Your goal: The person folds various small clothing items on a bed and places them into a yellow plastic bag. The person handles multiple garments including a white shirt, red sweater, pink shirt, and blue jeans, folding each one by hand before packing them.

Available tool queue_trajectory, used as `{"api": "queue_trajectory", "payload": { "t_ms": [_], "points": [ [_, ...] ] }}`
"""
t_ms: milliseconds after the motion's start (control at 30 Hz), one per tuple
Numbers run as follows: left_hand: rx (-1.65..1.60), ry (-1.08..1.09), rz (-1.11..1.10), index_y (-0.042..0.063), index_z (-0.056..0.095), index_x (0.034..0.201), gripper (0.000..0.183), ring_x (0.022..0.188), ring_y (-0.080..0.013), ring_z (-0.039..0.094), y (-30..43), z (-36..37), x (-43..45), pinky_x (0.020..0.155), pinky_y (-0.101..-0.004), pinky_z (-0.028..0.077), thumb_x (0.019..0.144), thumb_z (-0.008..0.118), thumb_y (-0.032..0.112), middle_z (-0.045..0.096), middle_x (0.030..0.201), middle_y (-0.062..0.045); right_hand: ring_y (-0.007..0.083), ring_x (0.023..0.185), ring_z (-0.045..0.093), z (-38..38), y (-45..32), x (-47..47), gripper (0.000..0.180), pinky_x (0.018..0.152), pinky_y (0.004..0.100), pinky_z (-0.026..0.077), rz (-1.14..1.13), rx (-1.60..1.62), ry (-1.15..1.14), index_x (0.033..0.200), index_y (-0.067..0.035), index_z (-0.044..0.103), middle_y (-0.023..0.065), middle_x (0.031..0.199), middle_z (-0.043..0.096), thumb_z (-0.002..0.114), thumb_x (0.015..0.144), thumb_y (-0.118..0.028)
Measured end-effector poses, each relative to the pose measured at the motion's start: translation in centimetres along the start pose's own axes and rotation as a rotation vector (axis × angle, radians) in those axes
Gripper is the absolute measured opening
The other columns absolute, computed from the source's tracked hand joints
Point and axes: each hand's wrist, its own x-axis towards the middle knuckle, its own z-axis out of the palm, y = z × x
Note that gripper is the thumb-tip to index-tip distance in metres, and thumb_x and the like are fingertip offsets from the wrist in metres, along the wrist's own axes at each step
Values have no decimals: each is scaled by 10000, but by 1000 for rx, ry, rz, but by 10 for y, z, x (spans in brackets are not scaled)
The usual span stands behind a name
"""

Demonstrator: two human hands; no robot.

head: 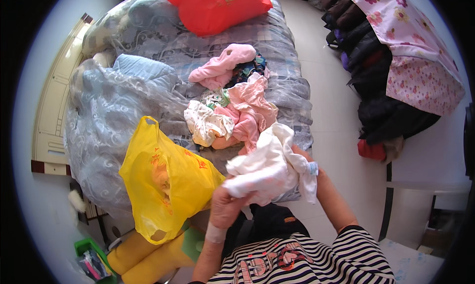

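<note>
My left hand (227, 206) grips the lower left edge of a white cloth garment (272, 165) with faint pink marks and a small tag. Behind the garment's right part is my right hand (302, 154), its fingers mostly hidden by the fabric, closed on it. To the left of my left hand a yellow plastic bag (167, 180) stands open at the bed's near edge, with an orange-yellow cloth showing inside. Just beyond the white garment lies a loose pile of small clothes (246, 113), pink, peach and white with spots. A pink fleece garment (224, 65) rests on a dark patterned cloth at the pile's far side.
A red bag (222, 9) lies at the bed's far end. A folded light-blue quilt (144, 70) is on the left under sheer fabric. Dark clothes beneath a floral cover (419, 76) hang at right. Yellow cushioned legs (148, 256) and a green basket (107, 263) are at lower left.
</note>
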Motion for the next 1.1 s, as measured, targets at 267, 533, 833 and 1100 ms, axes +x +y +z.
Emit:
{"api": "queue_trajectory", "payload": {
  "t_ms": [267, 533, 833, 1100],
  "points": [
    [-539, 260, 67, 35, 481, 1249, 389, 1087, -242, 549, 23, -41, -13, 949, -403, 436, 868, 544, 79, 561, 1195, -106, 193, 1155, 489, 21, -38, -51, 849, 1019, 316, 364, -16, -219, -241, 1353, -35, 357, 108, 1284, 484, 676, 737, -526],
    [-537, 274, 7, 65, 388, 1327, 465, 1140, -284, 506, 20, -48, -16, 971, -467, 410, 902, 509, 209, 497, 1271, -125, 184, 1195, 464, 3, -36, -67, 881, 1006, 303, 377, 18, -161, -195, 1393, -13, 269, 114, 1319, 443, 730, 696, -291],
    [-458, 240, -116, 41, 519, 1201, 318, 982, -205, 599, -9, -27, 18, 871, -365, 494, 888, 550, 85, 602, 1110, -85, 109, 831, 619, -82, -29, -72, 371, 735, 262, 512, 85, -336, 183, 1060, -13, 592, 53, 940, 647, 725, 733, -126],
    [-171, 208, -292, 17, 552, 1152, 336, 894, -118, 576, -162, -36, 79, 794, -254, 454, 838, 633, 106, 610, 1042, -31, 129, 963, 549, -203, 44, -24, 559, 838, 258, 435, -90, -463, 467, 1175, 14, 535, 92, 1134, 568, 755, 681, -128]
  ]
}}
